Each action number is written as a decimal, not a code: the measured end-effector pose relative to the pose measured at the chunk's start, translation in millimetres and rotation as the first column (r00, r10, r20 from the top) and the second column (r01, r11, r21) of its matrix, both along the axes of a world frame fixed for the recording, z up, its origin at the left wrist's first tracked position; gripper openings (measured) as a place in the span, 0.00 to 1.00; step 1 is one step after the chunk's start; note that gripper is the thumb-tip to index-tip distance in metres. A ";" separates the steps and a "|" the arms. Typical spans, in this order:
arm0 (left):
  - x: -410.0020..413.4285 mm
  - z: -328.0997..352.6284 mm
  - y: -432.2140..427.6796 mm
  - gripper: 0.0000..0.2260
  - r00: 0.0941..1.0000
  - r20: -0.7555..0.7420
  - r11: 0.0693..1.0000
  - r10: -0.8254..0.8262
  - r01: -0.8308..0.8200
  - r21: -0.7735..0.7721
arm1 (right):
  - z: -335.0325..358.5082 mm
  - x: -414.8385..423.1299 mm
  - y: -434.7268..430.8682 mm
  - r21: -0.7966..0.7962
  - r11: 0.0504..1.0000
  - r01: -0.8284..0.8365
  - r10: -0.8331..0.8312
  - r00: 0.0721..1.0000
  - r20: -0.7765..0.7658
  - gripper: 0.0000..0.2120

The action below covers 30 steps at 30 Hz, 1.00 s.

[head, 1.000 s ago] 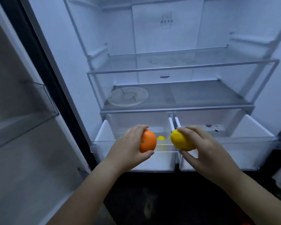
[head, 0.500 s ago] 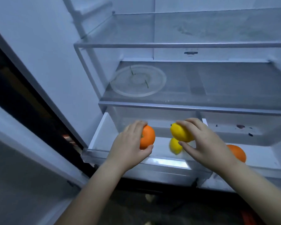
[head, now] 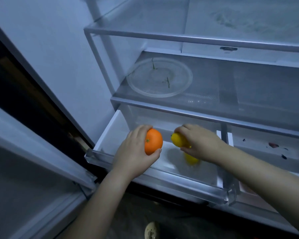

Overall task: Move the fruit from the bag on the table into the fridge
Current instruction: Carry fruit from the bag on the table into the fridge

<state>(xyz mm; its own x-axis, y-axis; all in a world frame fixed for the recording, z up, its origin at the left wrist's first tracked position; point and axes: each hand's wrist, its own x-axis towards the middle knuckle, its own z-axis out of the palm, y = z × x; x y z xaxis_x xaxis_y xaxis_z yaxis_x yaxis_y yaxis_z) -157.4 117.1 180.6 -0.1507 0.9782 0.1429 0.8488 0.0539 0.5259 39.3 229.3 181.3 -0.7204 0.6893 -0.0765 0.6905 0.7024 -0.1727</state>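
Orange (head: 153, 141), lemon (head: 177, 140) nearer drawer (head: 109, 133) (both gripped).

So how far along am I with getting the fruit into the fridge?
Done: the fridge is open, the left drawer is pulled out and one lemon lies in it. In hand: your left hand holds an orange and your right hand a second lemon, both over that drawer. Left: set both down. The bag is out of view, so I cannot tell if more remains.

The orange (head: 154, 141) was bright orange with a green stem spot; the held lemon (head: 177, 139) was yellow. A blurred yellow fruit (head: 191, 159) was probably another lemon. The right drawer (head: 255, 152) was white with dark stains.
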 end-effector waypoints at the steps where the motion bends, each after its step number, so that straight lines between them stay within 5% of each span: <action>1: -0.6 -0.4 -0.4 0.28 1.000 0.006 1.000 -0.001 0.001 -0.005 | -6.0 -5.5 4.6 -0.011 1.000 -0.015 0.015 0.999 0.040 0.23; 8: -3.0 -1.4 -2.9 0.29 0.999 0.037 1.000 0.014 -0.014 0.008 | -35.8 -41.6 22.9 -0.033 0.993 -0.114 0.118 0.929 0.350 0.22; 17: -1.9 -2.5 -3.7 0.29 0.999 0.027 0.999 0.032 -0.033 0.030 | -63.9 -51.0 29.1 -0.140 0.990 0.001 0.045 0.945 0.325 0.22; 30: -0.6 -1.8 -6.0 0.29 0.999 0.027 0.999 0.017 -0.017 0.031 | -85.7 -53.3 18.3 -0.178 0.981 -0.081 0.156 0.874 0.460 0.24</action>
